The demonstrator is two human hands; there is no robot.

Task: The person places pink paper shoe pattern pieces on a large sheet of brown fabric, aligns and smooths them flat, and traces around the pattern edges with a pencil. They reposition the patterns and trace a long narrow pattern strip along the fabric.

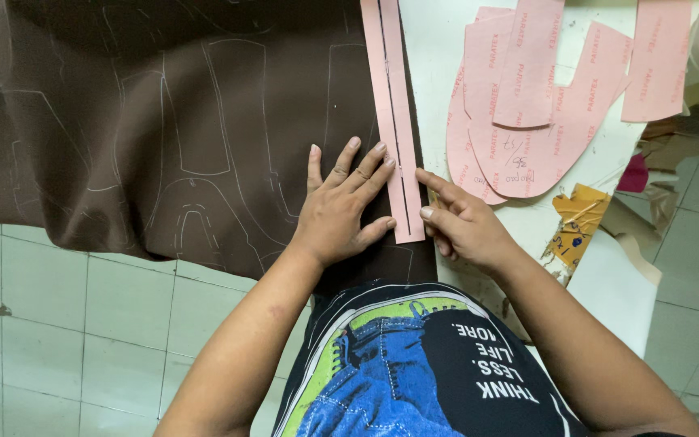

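While the long, narrow pink paper pattern strip (395, 113) lies flat along the right edge of the dark brown sheet of leather-like material (163, 121), both hands rest at its near end. The left hand (340, 209) lies palm down with its fingers spread and released, the fingertips pressing on the strip and the brown sheet just left of it; it grasps nothing. The right hand (461, 220) sits just right of the strip, its forefinger stretched out with the tip touching the strip's right edge, the other fingers loosely curled; whether they hold anything cannot be told. Pale chalk outlines cover the brown sheet left of the strip. Right of the strip, on the white table (430, 48), lies an overlapping heap of pink paper pattern pieces (527, 105).
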